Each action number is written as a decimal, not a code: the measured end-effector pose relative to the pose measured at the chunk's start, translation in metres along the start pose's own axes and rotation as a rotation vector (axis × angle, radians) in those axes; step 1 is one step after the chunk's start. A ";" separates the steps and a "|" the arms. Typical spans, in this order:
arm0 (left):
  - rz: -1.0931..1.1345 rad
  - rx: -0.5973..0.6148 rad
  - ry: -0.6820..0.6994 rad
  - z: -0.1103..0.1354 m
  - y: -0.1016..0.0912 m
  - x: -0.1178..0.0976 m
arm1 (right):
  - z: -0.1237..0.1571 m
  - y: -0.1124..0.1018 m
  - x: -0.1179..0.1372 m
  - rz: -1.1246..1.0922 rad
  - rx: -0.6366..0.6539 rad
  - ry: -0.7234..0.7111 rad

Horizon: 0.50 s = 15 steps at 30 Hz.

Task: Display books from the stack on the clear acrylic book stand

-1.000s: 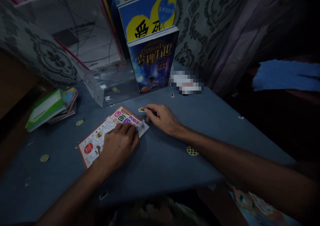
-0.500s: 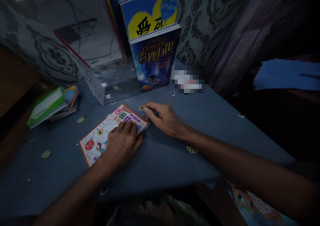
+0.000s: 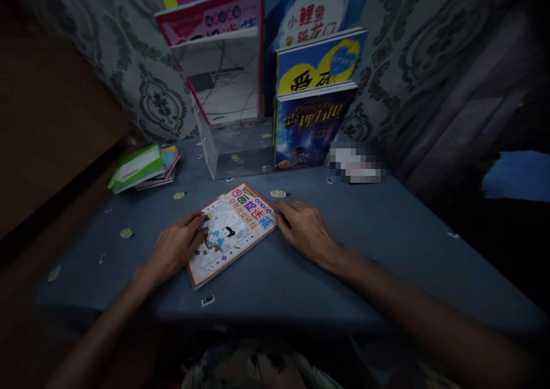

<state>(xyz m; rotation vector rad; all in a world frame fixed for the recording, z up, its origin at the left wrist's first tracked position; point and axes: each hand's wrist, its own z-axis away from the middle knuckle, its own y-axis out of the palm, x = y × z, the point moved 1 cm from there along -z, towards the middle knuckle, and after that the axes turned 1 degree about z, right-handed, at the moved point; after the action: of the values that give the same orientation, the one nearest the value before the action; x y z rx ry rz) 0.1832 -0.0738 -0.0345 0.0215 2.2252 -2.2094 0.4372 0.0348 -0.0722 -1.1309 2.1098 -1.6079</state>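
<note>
A colouring-style picture book (image 3: 234, 231) with an orange-brown border and Chinese lettering lies flat and slanted on the blue-grey cloth, perhaps with another beneath it. At its left edge is my left hand (image 3: 176, 246), fingertips over the cover and thumb near the side. My right hand (image 3: 307, 231) has its fingers bent against the right corner. Between them the two hands hold the book by opposite sides; the undersides of the fingers are hidden.
Behind the book stands a clear acrylic rack (image 3: 240, 160) holding several upright books, a dark blue one (image 3: 313, 128) in front. Small books (image 3: 144, 168) are piled at the left. A blurred-out object (image 3: 358, 162) lies right of the rack. The table's front edge (image 3: 275, 318) is close to me.
My left hand has slid off the middle of the cover to its left edge. My right hand now meets the right corner. The view has shifted, showing more of the rack.
</note>
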 end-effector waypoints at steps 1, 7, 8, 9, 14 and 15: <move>0.007 -0.004 -0.002 0.006 0.002 0.003 | 0.001 0.001 0.003 0.031 0.011 -0.023; -0.011 -0.088 0.059 0.030 0.008 -0.003 | -0.004 0.015 0.009 0.194 0.058 -0.166; 0.003 -0.084 0.071 0.033 0.008 -0.002 | -0.008 0.017 0.008 0.207 0.070 -0.180; 0.027 -0.074 0.085 0.037 0.007 0.000 | -0.013 0.019 0.008 0.221 0.086 -0.191; 0.185 0.028 0.272 0.059 0.001 0.011 | -0.039 0.023 0.003 0.279 0.115 -0.216; 0.192 0.037 0.304 0.063 0.002 0.011 | -0.042 0.024 0.004 0.285 0.106 -0.224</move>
<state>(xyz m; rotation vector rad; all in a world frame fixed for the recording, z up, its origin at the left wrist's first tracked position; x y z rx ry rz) 0.1715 -0.1370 -0.0371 0.5825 2.2042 -2.2677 0.3991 0.0637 -0.0778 -0.8841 1.9169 -1.3760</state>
